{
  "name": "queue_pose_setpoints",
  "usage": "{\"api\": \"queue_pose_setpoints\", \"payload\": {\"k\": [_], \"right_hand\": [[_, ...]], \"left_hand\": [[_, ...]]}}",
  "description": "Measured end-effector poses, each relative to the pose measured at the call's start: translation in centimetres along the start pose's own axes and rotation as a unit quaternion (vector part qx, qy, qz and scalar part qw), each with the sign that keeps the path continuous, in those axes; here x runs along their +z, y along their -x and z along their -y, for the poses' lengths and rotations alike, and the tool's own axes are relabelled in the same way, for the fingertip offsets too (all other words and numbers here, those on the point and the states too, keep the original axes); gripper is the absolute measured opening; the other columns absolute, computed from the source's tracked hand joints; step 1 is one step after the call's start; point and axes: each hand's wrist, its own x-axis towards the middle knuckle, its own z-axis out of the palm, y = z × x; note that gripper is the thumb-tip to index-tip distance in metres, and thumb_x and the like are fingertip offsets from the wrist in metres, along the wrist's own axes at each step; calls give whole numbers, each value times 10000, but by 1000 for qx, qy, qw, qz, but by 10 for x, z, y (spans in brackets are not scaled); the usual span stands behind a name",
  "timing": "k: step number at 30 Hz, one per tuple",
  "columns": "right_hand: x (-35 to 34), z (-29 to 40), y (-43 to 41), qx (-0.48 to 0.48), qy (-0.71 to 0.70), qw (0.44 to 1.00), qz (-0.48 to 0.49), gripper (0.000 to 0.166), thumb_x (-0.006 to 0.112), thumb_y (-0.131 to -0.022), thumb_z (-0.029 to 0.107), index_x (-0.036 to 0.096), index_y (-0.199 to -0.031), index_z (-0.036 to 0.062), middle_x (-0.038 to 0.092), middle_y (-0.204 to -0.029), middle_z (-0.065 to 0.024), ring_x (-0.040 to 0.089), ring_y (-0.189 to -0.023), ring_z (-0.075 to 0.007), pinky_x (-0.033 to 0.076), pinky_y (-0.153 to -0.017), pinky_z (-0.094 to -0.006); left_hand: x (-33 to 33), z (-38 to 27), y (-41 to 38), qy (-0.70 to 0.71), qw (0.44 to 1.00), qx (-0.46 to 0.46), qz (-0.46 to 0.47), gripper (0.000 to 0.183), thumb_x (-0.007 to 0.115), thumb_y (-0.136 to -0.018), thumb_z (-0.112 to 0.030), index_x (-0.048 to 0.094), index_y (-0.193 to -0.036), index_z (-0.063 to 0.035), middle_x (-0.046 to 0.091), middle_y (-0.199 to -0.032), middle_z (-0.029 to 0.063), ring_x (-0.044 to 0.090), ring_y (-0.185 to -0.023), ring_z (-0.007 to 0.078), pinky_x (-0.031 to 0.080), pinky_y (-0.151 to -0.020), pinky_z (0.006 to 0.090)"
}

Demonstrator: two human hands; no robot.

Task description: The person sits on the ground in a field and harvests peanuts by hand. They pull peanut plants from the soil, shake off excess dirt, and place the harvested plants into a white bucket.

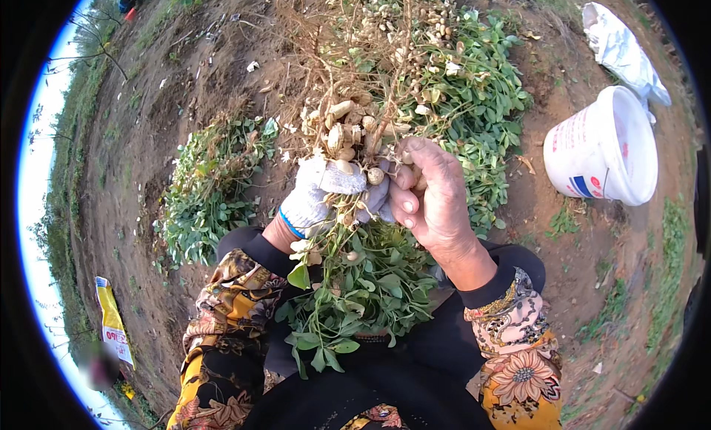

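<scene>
My left hand, in a whitish knit glove with a blue cuff edge, grips a bunch of uprooted peanut plants by the stems. Their leaves hang over my lap, and the roots point away from me. Peanut pods cluster just beyond the glove. At the right side of this cluster is my bare right hand, its thumb and fingers closed around pods; how many it holds is hidden.
Farther out lies a large heap of peanut plants. A smaller heap is at the left. A white plastic bucket tilts on the soil at the right, near a white sack. A yellow and white bag lies far left.
</scene>
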Motion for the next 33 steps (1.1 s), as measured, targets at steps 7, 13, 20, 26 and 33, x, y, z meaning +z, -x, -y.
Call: {"api": "queue_pose_setpoints", "payload": {"k": [7, 13, 20, 26, 33], "right_hand": [[-28, 47, -14, -127, -101, 987, 0, 112, 445, -880, 82, 538, -931, 46, 617, -904, -90, 582, -652, -173, 445, -400, -248], [-22, 34, -15, -141, 280, 950, 10, 181, 602, -961, 185, 596, -990, 6, 594, -754, 7, 510, -576, -55, 394, -432, -229], [-20, 25, -21, -208, 575, 789, 59, 333, 680, -897, 330, 627, -972, 10, 637, -669, -93, 601, -588, -134, 465, -534, -300], [-25, 32, -18, -149, 547, 820, 81, 305, 694, -893, 291, 655, -941, -7, 631, -673, -43, 559, -582, -110, 461, -541, -282], [-19, 34, -12, 41, 261, 947, 181, 307, 634, -948, 290, 607, -821, 13, 490, -602, 43, 449, -496, -66, 369, -449, -224]], "left_hand": [[-9, -3, -6, -23, 992, 58, 113, 363, 638, -862, -371, 561, -1058, -76, 550, -655, 20, 537, -520, 190, 493, -606, 426], [-3, -1, -5, -80, 993, 33, 82, 383, 632, -849, -391, 538, -1001, -52, 543, -653, 41, 543, -546, 224, 492, -616, 424], [-2, 7, -1, -94, 992, -39, 81, 342, 592, -902, -403, 537, -928, -67, 536, -628, 38, 544, -551, 213, 503, -650, 402], [5, 8, 0, -115, 991, -37, 62, 359, 596, -901, -420, 546, -931, -66, 529, -616, 33, 546, -558, 210, 507, -655, 395], [2, 4, 3, -35, 989, -4, 144, 339, 647, -859, -372, 570, -1030, -89, 552, -659, 46, 563, -582, 206, 514, -677, 403]]}}
